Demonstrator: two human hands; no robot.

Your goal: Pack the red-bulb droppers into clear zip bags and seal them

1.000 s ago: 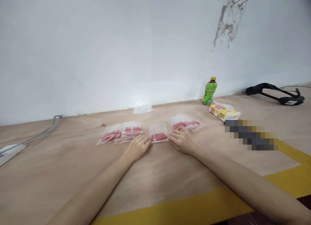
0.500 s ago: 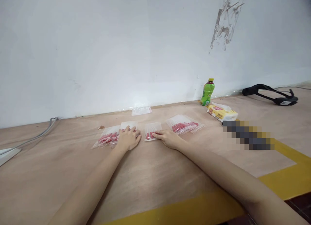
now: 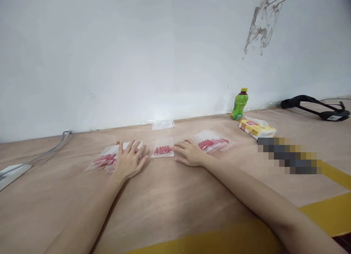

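My left hand point(image 3: 129, 160) lies with fingers spread on the left group of clear zip bags point(image 3: 105, 157), which hold red stick-like pieces and partly hide under the palm. In the middle, a single clear zip bag point(image 3: 162, 147) lies flat with several short red pieces side by side in it. My right hand point(image 3: 189, 153) rests on the table just right of that bag, fingers stretched out and close to its right edge. Beyond the right hand is an overlapping fan of more filled bags point(image 3: 210, 141).
Against the wall lie flat clear bags point(image 3: 163, 125). To the right stand a green bottle point(image 3: 239, 104), a yellow tissue pack point(image 3: 257, 127) and a black headset-like frame point(image 3: 315, 107). A grey cable point(image 3: 52, 150) and white strip point(image 3: 15, 175) lie at left. Yellow tape point(image 3: 219, 232) edges the table.
My left hand has moved left, pushing bags along with it. The middle bag has shifted left relative to the right-hand pile, and my right hand's fingers have come off it. The view has turned slightly left.
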